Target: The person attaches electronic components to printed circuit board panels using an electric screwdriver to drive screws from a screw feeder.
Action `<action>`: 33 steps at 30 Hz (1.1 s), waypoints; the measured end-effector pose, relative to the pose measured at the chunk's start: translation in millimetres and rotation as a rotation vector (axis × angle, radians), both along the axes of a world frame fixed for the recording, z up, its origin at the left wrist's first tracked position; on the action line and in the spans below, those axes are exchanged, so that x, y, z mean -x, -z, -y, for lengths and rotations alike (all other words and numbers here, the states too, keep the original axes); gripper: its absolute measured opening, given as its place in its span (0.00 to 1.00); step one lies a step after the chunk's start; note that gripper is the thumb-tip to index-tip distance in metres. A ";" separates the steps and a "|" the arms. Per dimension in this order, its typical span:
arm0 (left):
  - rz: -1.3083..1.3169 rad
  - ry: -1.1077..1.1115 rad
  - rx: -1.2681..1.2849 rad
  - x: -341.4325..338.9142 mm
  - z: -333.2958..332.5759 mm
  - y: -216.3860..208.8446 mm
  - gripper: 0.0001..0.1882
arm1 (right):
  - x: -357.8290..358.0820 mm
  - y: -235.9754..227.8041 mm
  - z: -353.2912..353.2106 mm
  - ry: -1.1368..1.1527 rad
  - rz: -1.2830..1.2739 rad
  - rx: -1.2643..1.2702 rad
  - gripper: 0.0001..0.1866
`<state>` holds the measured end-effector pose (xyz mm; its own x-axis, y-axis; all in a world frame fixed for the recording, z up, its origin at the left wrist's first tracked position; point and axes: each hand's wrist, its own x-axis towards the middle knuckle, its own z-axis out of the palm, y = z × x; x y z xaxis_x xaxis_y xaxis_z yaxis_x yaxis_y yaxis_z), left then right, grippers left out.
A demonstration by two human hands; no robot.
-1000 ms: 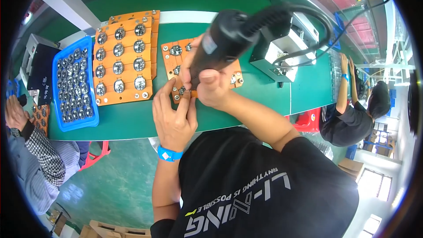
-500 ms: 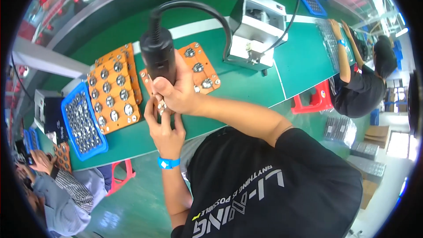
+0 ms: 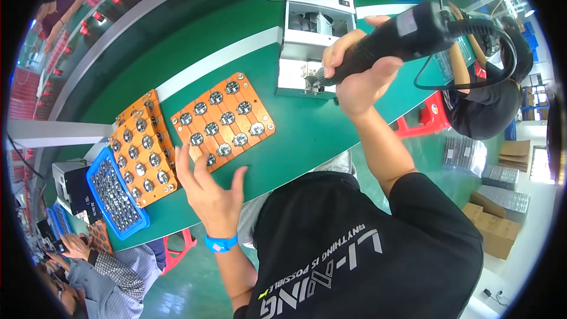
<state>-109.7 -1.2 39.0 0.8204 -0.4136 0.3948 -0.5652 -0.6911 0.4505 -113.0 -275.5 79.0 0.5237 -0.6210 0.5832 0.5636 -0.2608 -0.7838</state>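
My right hand (image 3: 357, 88) is wrapped round a black electric screwdriver (image 3: 401, 35), tilted with its cable end to the right. Its tip points at the front of a white and silver screw feeder (image 3: 304, 52); I cannot tell if they touch. An orange fixture board (image 3: 227, 134) lies on the green table, carrying rows of round silver-and-black parts. Over its near left edge my left hand (image 3: 212, 198) is open with fingers spread, holding nothing; the fingertips cover part of that edge.
More orange boards (image 3: 143, 142) with round parts are piled at the left. Beside them stands a blue tray (image 3: 142, 225) full of small round parts. Co-workers sit at far left and right. Red stools (image 3: 425, 117) and cardboard boxes (image 3: 493, 230) stand on the floor.
My right hand has carried the screwdriver from above the board rightward to the feeder. My left hand has drawn back from under the screwdriver and spread its fingers, uncovering the board.
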 end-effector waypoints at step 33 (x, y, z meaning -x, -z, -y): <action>-0.223 0.632 -0.197 -85.7 35.1 0.4 0.30 | -28.9 72.1 -71.5 -0.298 -0.053 -0.192 0.45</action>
<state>-24.0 -36.4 38.6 0.4519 -0.8847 0.1140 -0.7945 -0.3411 0.5024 -84.0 -204.0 6.8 0.7248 -0.5318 0.4381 0.5500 0.0636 -0.8327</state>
